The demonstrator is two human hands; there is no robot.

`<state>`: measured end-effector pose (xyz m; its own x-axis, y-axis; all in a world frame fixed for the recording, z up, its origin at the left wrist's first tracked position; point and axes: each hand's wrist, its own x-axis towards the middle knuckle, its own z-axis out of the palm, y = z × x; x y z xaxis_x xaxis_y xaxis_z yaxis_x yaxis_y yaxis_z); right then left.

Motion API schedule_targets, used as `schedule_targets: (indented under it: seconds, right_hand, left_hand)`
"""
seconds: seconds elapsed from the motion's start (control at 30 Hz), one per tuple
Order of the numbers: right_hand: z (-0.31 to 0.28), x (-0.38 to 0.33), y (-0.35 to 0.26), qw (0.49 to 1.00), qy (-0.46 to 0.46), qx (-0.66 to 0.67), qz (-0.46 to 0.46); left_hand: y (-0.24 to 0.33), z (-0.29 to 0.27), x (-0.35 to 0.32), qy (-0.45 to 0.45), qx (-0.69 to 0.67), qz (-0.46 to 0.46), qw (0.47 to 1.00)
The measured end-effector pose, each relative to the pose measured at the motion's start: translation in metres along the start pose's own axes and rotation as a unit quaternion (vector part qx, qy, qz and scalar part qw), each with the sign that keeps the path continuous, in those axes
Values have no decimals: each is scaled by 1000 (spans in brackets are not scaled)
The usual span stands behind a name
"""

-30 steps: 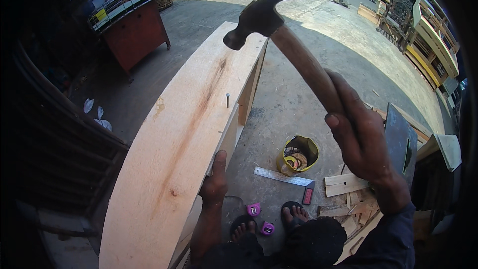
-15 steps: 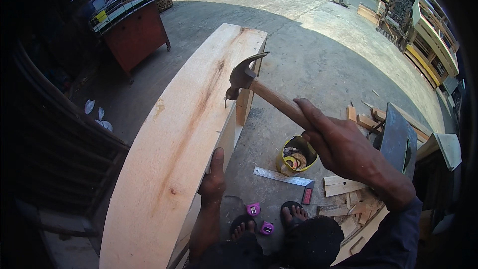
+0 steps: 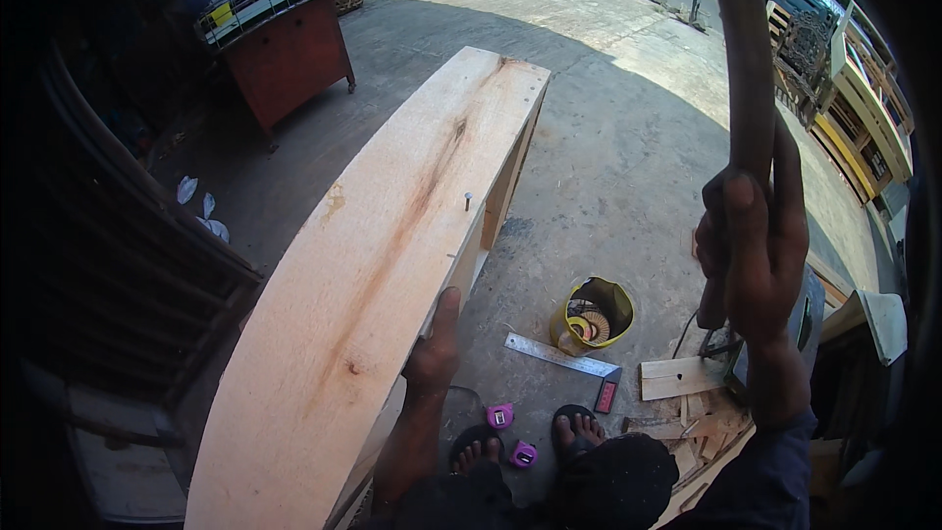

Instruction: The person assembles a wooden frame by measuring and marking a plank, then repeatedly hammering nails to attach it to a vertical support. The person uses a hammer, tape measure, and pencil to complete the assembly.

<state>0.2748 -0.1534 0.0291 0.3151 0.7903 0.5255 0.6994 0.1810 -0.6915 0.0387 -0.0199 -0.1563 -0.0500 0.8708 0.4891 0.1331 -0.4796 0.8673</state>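
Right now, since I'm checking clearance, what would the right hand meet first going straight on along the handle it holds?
The way looks free as far as the picture shows: the right hand points along the wooden handle, which runs out at the top edge, though depth is unclear.

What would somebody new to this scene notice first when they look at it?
Probably the long pale board stretching from the lower left up to the top middle, with a nail standing up near its right edge. Next, the right hand at the upper right, gripping a wooden handle that runs out of the picture. Two purple tape measures also stand out on the floor by the feet.
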Motion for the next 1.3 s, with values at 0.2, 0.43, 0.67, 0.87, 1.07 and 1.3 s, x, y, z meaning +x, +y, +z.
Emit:
schedule_targets:
  seconds: [0.2, 0.43, 0.67, 0.87, 1.07, 1.3]
  right_hand:
    - [11, 2, -2, 952, -235, -197, -8]
    - [11, 1, 12, 942, -248, -220, -55]
    - [15, 0, 7, 982, 50, 166, 72]
    - [22, 5, 7, 967, -177, -181, -32]
    - [26, 3, 0, 921, -334, -197, 33]
    - [41, -1, -12, 995, 18, 7, 93]
  left_hand:
    - [-2, -5, 1, -34, -51, -27, 998]
    - [-9, -8, 4, -59, 1, 43, 997]
    - [-8, -6, 5, -35, 15, 65, 997]
    - [-14, -3, 10, -21, -17, 75, 997]
    - [-16, -2, 8, -37, 20, 41, 998]
    - [-11, 0, 10, -25, 11, 55, 998]
